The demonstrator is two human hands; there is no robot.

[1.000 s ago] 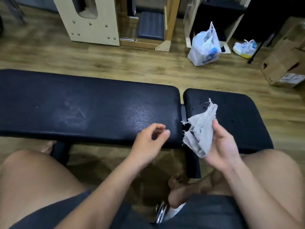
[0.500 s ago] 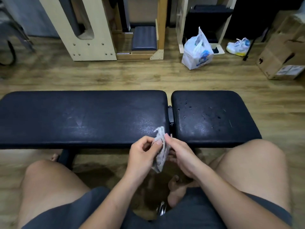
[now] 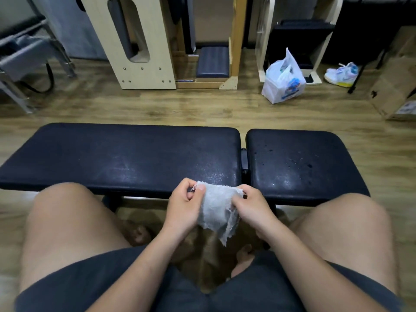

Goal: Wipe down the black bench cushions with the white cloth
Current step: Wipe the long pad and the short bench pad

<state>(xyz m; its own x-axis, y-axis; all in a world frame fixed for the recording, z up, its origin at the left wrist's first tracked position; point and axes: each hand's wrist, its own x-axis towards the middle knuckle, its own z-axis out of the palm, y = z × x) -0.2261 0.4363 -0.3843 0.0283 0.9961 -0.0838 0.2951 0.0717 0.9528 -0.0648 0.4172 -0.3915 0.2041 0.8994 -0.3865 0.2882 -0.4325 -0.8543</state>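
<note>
A frayed white cloth (image 3: 217, 210) hangs spread between my two hands, just in front of the bench's near edge. My left hand (image 3: 184, 206) pinches its left top corner and my right hand (image 3: 253, 208) pinches its right top corner. The long black cushion (image 3: 117, 156) stretches across the left and middle, with faint pale smears on it. Beside it on the right lies the short black cushion (image 3: 301, 163), dotted with wet drops. A narrow gap with a hinge separates them.
My bare knees flank the hands on both sides. Beyond the bench on the wooden floor stand a pale wooden frame (image 3: 139, 43), a white plastic bag (image 3: 283, 79), a sneaker (image 3: 342, 74) and a cardboard box (image 3: 396, 93). A grey metal frame (image 3: 24, 61) stands far left.
The cloth went from my right hand alone over the short cushion to both hands in front of the long cushion, and is now stretched open between them. The view has tilted up.
</note>
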